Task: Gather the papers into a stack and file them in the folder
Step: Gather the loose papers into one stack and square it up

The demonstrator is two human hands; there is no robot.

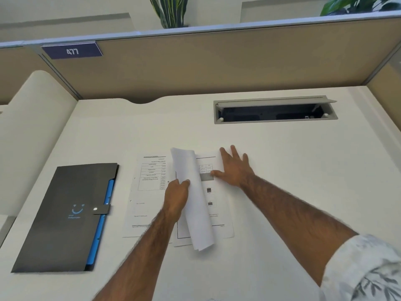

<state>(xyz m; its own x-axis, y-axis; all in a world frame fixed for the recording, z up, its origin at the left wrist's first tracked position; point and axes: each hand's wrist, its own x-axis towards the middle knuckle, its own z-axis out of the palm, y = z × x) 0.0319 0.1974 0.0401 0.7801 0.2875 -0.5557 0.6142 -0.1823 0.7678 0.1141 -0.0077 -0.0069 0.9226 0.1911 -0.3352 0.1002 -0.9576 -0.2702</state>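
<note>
Fingers (184, 183) of the left hand (176, 197) clamp gathered papers (195, 203); right hand (233, 168) lies spread flat on another sheet (219, 218), to collect next, folder (65, 218) shut

A single head-worn view looks forward and steeply down onto a white desk (282, 170) from above its near edge, close enough that both forearms fill the lower frame. It faces the tan partition (217, 68) behind the desk, so the far edge sits high in the picture. Wide-angle bending curves the partition's top rail, with plant leaves (171, 9) showing beyond it.
</note>
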